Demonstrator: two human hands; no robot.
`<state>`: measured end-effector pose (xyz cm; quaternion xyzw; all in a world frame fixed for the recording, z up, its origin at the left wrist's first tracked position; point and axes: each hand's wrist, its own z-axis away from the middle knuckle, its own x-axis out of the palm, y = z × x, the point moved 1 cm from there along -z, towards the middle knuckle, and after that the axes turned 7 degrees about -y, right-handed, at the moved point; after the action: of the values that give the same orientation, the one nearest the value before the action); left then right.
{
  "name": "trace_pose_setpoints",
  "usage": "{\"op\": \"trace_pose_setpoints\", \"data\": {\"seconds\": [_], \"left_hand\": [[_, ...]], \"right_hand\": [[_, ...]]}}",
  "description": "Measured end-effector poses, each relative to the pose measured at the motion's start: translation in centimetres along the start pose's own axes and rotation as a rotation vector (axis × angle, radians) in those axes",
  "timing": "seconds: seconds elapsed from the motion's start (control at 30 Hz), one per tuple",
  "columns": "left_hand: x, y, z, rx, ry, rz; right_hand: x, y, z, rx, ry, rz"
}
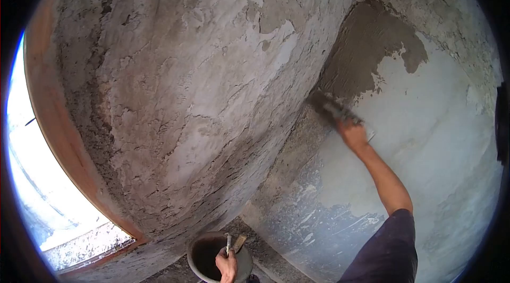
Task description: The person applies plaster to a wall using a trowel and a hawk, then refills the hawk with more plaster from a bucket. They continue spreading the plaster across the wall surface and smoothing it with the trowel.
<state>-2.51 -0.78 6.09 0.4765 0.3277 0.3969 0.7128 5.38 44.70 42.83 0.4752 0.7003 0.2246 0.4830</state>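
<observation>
Trowel (330,108): flat blade pressed against the wall, beside the inner corner where two walls meet, at the lower edge of the dark plaster patch. Blade blurred; details of its face cannot be told.

Right hand (351,133): closed around the trowel's handle, arm stretched up and out from a dark sleeve (390,251) at the lower right.

Plaster patch (366,44): grey-brown, rough, darker than its surroundings; spreads up and to the right from the trowel, with a ragged edge.

Right wall (441,139): pale and mostly smooth beneath and beside the patch; dark, flaked area low down near the floor.

Left wall (186,97): coarse, uneven coat, cracked and streaked, with pale patches near the top.

Left hand (227,265): low at the bottom edge of the view, fingers clamped on the handle of a small tool (228,240) that stands upright in the bucket.

Bucket (192,251): round, dark inside, set on the floor at the foot of the left wall, well apart from the trowel.

Wooden handle (240,242): leans at the bucket's rim, just beside the small tool.

Window frame (53,123): reddish-brown, curving along the far left; bright daylight behind it, rubble on the sill.
</observation>
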Motion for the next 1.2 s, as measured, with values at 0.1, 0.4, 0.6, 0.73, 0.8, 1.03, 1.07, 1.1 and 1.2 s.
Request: {"op": "trace_pose_setpoints", "data": {"seconds": [0.1,0.4,0.6,0.73,0.8,1.03,1.07,1.1,1.2], "left_hand": [[-0.4,0.1,0.2,-0.011,-0.019,-0.029],[0.5,0.9,0.1,0.029,-0.028,-0.044],[1.8,0.8,0.0,0.018,-0.017,-0.047],[2.6,0.5,0.1,0.044,-0.006,0.000],[2.5,1.7,0.5,-0.019,-0.026,-0.038],[2.4,2.4,0.9,-0.028,-0.076,-0.026],[2.5,2.1,0.8,-0.012,-0.057,-0.030],[2.5,1.8,0.7,0.006,-0.036,-0.036],[2.6,1.3,0.2,-0.004,-0.120,-0.071]], "right_hand": [[-1.7,-2.0,1.0,-0.143,-0.099,-0.107],[-8.9,8.4,-8.1,-0.345,-0.263,0.119],[-17.0,12.9,-17.1,-0.156,-0.494,0.255],[-20.6,17.4,-18.2,-0.134,-0.329,0.174],[-22.4,18.3,-18.3,-0.013,-0.194,0.262],[-12.2,16.0,-10.6,0.181,0.111,0.142],[-9.3,13.5,-8.9,0.248,0.058,0.090],[-6.3,10.9,-7.0,0.272,0.042,-0.076],[-0.8,1.6,-1.1,0.107,-0.162,-0.140]]}}
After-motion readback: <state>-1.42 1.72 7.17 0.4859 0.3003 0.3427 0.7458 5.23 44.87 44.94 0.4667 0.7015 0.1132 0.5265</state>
